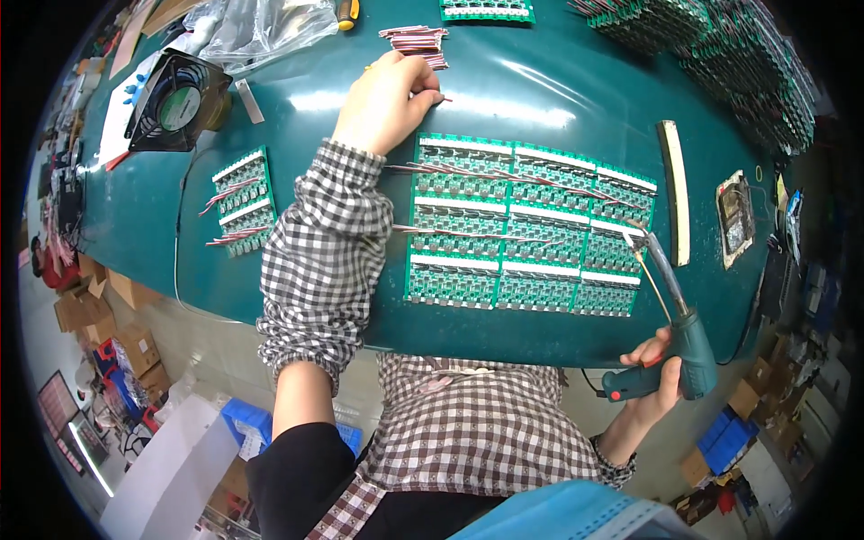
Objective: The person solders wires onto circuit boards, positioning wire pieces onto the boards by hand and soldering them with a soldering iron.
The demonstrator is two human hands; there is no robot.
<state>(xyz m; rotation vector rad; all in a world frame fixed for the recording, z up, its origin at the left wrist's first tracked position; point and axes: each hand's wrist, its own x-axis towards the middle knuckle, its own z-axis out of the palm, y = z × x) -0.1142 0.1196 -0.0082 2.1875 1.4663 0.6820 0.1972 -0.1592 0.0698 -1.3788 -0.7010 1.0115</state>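
Note:
My left hand (389,97) is closed in a pinch, with the short end of a thin red wire (447,99) poking out past the fingertips. Just beyond it lies a bundle of red, black and white wires (418,43). Gripped by its handle in my right hand (661,378) is a green soldering gun (693,355). Its metal tip and thin feed tube point up toward the right edge of a panel of green circuit boards (540,225). Twisted wires (477,171) lie across the panel's upper and middle rows, their ends sticking out to the left.
A smaller board panel with wires (243,202) lies left of my sleeve. Behind it stand a black fan (178,101) and clear plastic bags (270,36). Stacked boards (747,67) fill the far right. A pale strip (675,193) and a soldering-tip tray (735,219) lie right of the panel.

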